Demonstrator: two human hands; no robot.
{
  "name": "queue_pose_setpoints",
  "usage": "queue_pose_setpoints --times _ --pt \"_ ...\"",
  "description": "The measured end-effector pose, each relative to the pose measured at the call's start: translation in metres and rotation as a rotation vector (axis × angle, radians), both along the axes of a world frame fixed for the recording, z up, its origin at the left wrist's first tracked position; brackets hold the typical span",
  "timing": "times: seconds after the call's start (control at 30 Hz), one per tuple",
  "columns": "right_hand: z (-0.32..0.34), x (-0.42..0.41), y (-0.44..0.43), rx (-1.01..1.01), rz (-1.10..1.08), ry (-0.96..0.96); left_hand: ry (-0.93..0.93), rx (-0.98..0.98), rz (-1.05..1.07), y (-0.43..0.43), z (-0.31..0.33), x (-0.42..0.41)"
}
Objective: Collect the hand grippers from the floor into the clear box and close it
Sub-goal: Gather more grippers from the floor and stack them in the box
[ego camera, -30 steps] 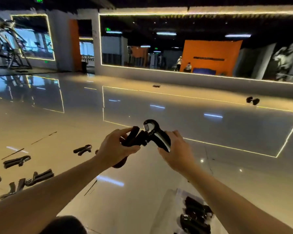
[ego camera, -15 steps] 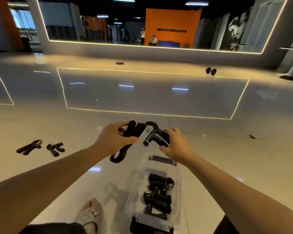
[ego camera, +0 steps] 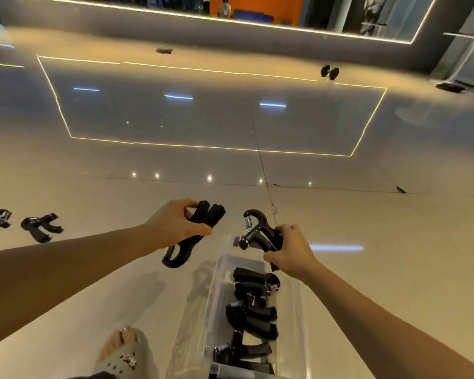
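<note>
Glossy floor (ego camera: 257, 165); outstretched left hand (ego camera: 175, 225), right hand (ego camera: 290, 250) grip grippers (ego camera: 211, 214).

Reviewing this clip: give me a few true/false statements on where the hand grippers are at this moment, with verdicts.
1. The left hand grips a first gripper. True.
2. The right hand is empty. False: the right hand grips a second gripper.
3. The clear box holds nothing. False: several boxed grippers lie in the clear box.
4. Two loose grippers lie on the floor at the left. True.
5. A dumbbell lies far off on the floor. True.
</note>
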State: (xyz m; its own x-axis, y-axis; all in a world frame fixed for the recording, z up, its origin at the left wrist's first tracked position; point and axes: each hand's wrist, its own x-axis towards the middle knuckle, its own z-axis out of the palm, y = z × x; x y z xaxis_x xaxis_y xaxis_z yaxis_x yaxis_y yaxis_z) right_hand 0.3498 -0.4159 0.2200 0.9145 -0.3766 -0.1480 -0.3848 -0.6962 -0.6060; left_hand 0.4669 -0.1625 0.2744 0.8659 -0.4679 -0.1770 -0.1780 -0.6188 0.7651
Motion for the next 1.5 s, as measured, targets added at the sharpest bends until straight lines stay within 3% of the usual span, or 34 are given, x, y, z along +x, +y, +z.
queue_pose_setpoints --times 0.2,0.53,0.77,1.03,1.27,1.5 --pt "-0.027 0.003 0.007 0.219 -0.140 0.053 0.170 0.030 -0.111 -0.018 -0.024 0.012" --pt "-0.068 -0.024 0.006 0.263 -0.216 0.125 0.236 0.119 -0.250 -0.047 -0.067 0.032" --pt "-0.099 -0.048 0.019 0.120 0.123 0.323 0.244 0.157 -0.334 -0.063 -0.083 0.035" --pt "-0.135 -0.056 0.034 0.079 0.183 0.439 0.262 0.188 -0.376 -0.060 -0.093 0.035" --pt "-0.117 -0.055 0.023 0.588 -0.024 0.331 0.266 0.156 -0.352 -0.057 -0.088 0.035" --pt "-0.103 -0.055 0.023 0.806 -0.163 0.221 0.259 0.161 -0.354 -0.056 -0.090 0.036"
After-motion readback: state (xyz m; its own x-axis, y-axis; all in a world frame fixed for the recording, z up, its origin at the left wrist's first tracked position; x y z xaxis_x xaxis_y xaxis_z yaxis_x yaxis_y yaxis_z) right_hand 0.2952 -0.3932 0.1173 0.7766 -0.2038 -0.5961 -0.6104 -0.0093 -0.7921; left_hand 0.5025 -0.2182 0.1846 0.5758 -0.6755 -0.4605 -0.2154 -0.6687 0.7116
